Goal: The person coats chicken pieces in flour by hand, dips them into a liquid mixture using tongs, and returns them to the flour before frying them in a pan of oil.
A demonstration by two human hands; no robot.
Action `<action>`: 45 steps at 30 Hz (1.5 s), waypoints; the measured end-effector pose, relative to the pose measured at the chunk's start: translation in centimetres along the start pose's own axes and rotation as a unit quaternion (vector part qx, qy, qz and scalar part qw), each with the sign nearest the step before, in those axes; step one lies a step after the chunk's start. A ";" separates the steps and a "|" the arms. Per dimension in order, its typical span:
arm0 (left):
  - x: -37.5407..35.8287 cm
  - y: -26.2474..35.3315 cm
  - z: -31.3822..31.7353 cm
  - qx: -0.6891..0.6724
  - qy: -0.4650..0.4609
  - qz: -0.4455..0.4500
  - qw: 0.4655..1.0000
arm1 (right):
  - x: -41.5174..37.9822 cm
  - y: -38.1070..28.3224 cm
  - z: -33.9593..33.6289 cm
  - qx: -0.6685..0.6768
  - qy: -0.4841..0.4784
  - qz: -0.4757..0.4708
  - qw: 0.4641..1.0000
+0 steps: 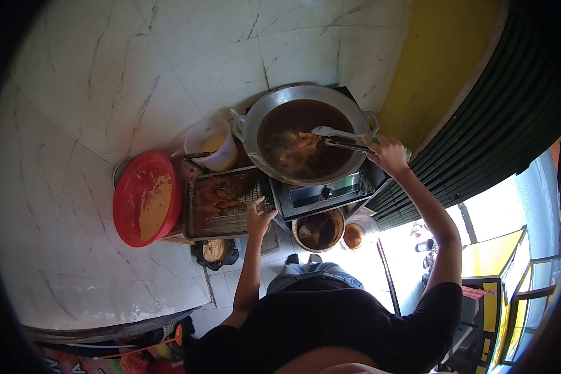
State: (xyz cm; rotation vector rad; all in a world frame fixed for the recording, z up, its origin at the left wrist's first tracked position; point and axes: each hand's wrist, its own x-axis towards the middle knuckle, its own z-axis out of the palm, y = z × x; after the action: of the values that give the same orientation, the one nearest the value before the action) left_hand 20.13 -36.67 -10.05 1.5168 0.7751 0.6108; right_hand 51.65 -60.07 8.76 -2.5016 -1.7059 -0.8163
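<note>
My right hand [389,156] is closed round the handle of metal tongs [335,133], reaching over a large wok [279,96] of dark oil. At the tongs' tips, a browned piece of fried food [306,140] shows above the bubbling, steaming oil. My left hand [260,218], whitish on the fingers, hangs by the right edge of a metal tray [199,234] with its thumb and fingers apart, holding nothing. Orange-brown fried pieces [221,201] lie on the wire rack in that tray.
Under the wok is a gas stove [327,193]. Left of it stand a white pitcher [225,156] and a red basin [121,215] with pale batter. Below are a dark-filled pot [299,240] and a tub [363,223] of orange liquid. A ribbed dark shutter [474,143] borders the right side.
</note>
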 end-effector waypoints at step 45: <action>-11.2 -8.8 -6.4 0.024 0.200 -0.130 0.971 | 15.3 -12.9 -7.4 0.179 -0.017 -0.162 0.970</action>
State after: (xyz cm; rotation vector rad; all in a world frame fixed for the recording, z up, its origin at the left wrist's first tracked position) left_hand 7.15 -41.15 -17.43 1.3183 1.2840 0.7121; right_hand 41.57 -43.64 17.96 -2.0460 -2.0879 -0.4224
